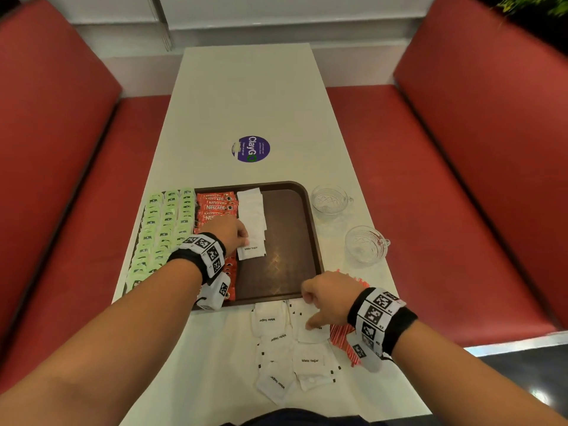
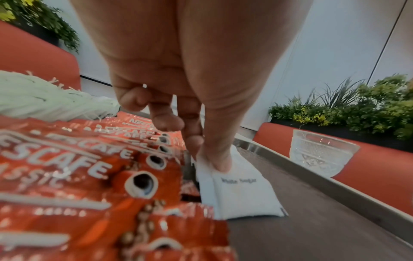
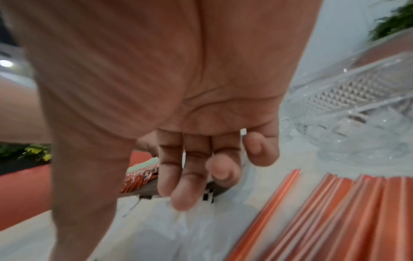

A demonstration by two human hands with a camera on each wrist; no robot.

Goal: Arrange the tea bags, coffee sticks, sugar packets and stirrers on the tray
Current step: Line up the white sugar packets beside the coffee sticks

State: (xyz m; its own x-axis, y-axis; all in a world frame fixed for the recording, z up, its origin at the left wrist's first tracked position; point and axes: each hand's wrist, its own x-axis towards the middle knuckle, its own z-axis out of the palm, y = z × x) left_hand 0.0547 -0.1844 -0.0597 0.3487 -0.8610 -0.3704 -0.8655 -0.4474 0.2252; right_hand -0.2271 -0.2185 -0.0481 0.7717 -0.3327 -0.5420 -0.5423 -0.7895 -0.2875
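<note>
Tea bags (image 1: 163,229) in pale green wrappers fill the left part of the brown tray (image 1: 289,241), in overlapping rows that run from the far edge to the near edge. Next to them, to the right, stands a column of red Nescafe coffee sticks (image 1: 216,204), also overlapping each other. To the right of this column lies a column of white sugar packets (image 1: 252,213) on the tray floor. The left hand (image 1: 229,233) reaches over the coffee sticks, and its grip is pinching the nearest White Sugar packet (image 2: 239,192) of that column between thumb and fingertips (image 2: 194,141); the packet lies flat on the tray. The right half of the tray floor carries nothing else that I can see.

On the white tabletop (image 1: 255,96), just before the near edge of the tray, lies a loose heap of sugar packets (image 1: 289,348). The right hand (image 1: 325,298) is over this heap with its fingers (image 3: 185,192) curled downward; whether the grip is holding a packet I cannot tell, because the wrist view is blurred. Right of the hand, red stirrers (image 3: 335,217) lie side by side on the tabletop. Farther right and beyond, two empty glass cups (image 1: 365,244) stand beside the right rim of the tray. A round purple sticker (image 1: 251,148) is on the tabletop beyond the tray.
</note>
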